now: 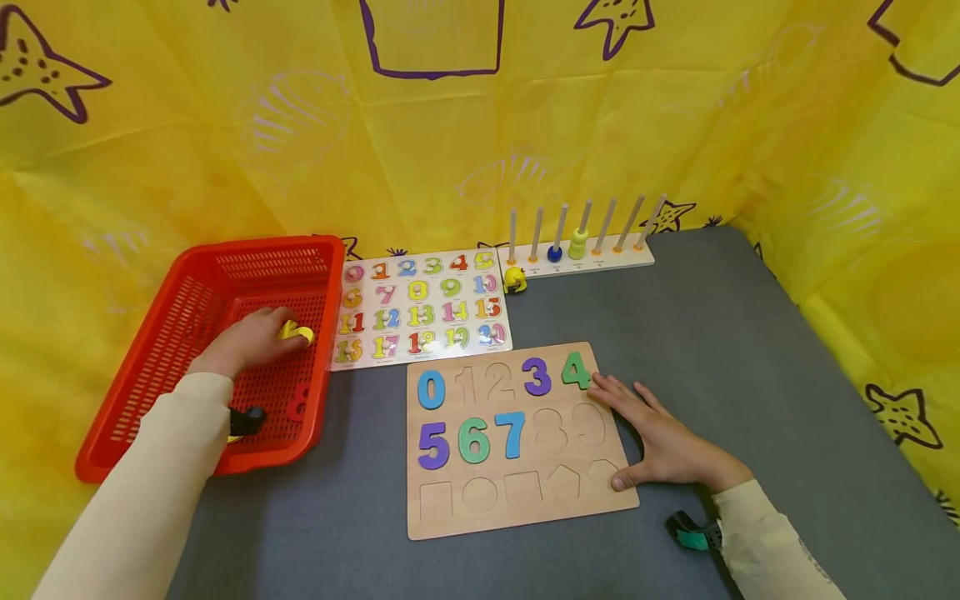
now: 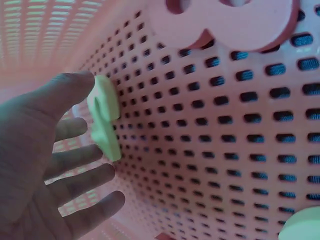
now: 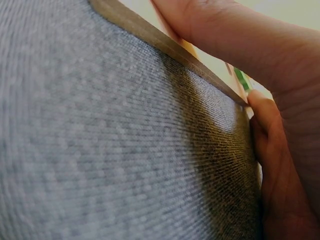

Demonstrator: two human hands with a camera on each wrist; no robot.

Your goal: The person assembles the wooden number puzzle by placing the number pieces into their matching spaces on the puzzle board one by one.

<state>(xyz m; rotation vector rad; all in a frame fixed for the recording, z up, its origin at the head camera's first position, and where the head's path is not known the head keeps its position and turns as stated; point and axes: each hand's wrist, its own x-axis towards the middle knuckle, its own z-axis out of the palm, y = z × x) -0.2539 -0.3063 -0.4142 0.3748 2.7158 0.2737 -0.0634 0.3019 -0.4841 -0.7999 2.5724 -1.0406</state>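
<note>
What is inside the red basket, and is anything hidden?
Inside the red basket are the left hand, a yellow piece near it, a red piece, and part of a second yellow piece. Hand and sleeve block part of the view; what lies beneath cannot be seen.

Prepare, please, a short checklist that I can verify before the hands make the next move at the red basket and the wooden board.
1. Right hand at the board: ok; it rests on the right edge of the wooden board.
2. Left hand at a piece: ok; it is inside the red basket, beside the yellow piece.
3. Fingers curled round that piece: not ok; they are extended.
4. Piece's number readable: cannot tell; partly hidden.
5. Number places available: ok; 1, 2, 8 and 9 are empty.
6. Green 4 fully seated: cannot tell.
</note>
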